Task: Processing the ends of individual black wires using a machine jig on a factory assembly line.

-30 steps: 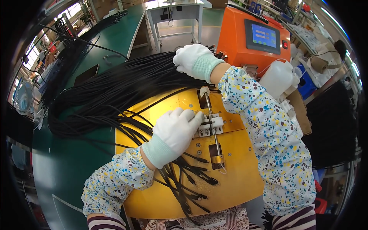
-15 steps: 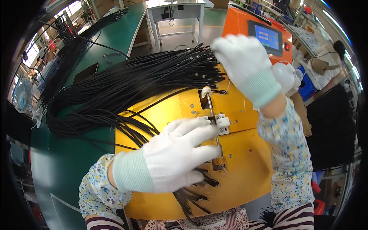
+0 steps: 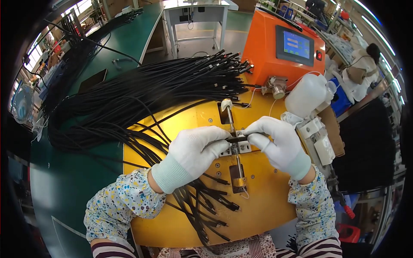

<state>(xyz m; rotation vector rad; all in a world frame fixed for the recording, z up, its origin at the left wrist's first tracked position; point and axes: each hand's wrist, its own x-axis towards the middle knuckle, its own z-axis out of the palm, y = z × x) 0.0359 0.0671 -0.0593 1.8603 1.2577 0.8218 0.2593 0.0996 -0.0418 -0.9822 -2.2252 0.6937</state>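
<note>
White gloves with pale green cuffs cover both hands. My left hand (image 3: 191,150) pinches a short black cable end (image 3: 236,139) from the left, thumb and fingertips together. From the other side, my right hand (image 3: 277,144) grips the same piece, so it lies level between them. Right below it sit the white blocks (image 3: 245,148) of a small fixture with a metal rod (image 3: 238,162), mounted on a yellow plate (image 3: 266,206). Fingers hide part of the cable end and blocks. Several black cables (image 3: 206,206) hang beside my left forearm, plugs toward the plate's near edge.
A thick bundle of black cables (image 3: 142,90) crosses the plate and the green table (image 3: 81,180). An orange machine (image 3: 263,51) with a screen (image 3: 295,44) stands at the back right. Near it are a white plastic bottle (image 3: 306,96) and a red-handled lever (image 3: 349,212).
My right hand has come down from beside the orange machine to the fixture. My left hand has drawn back slightly, and both now hold a black cable end.
</note>
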